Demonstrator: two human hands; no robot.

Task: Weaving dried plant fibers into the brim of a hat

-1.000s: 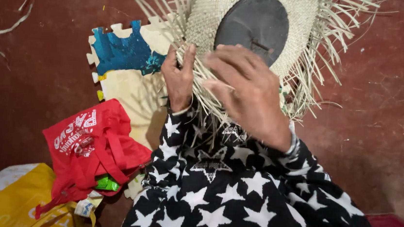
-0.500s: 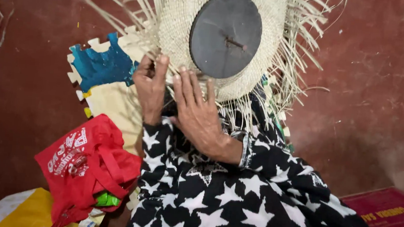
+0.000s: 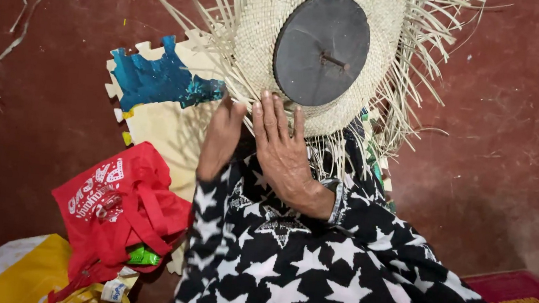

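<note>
Two bare hands work at the lower edge of a round, pale woven straw hat (image 3: 260, 34) that sits on a dark round wooden block (image 3: 321, 49), seen from above. At the far left, at about 8 o'clock, a crumpled red cloth bag (image 3: 118, 213) lies on the dark red floor (image 3: 38, 118) beside a yellow cloth (image 3: 18, 272). Above it, at 10 o'clock, a cream foam puzzle mat with a blue painted patch (image 3: 159, 80) lies under the hat's loose strands. Near the centre, the left hand (image 3: 220, 139) pinches straw strands at the hat's rim, fingertips closed on them. Just right of it, the right hand (image 3: 284, 154) lies flat with fingers spread, pressing the woven brim beneath the block. Black fabric with white stars (image 3: 311, 272) covers the lap from 6 to 4 o'clock. Loose straw ends (image 3: 419, 73) fan out at 2 o'clock.
</note>
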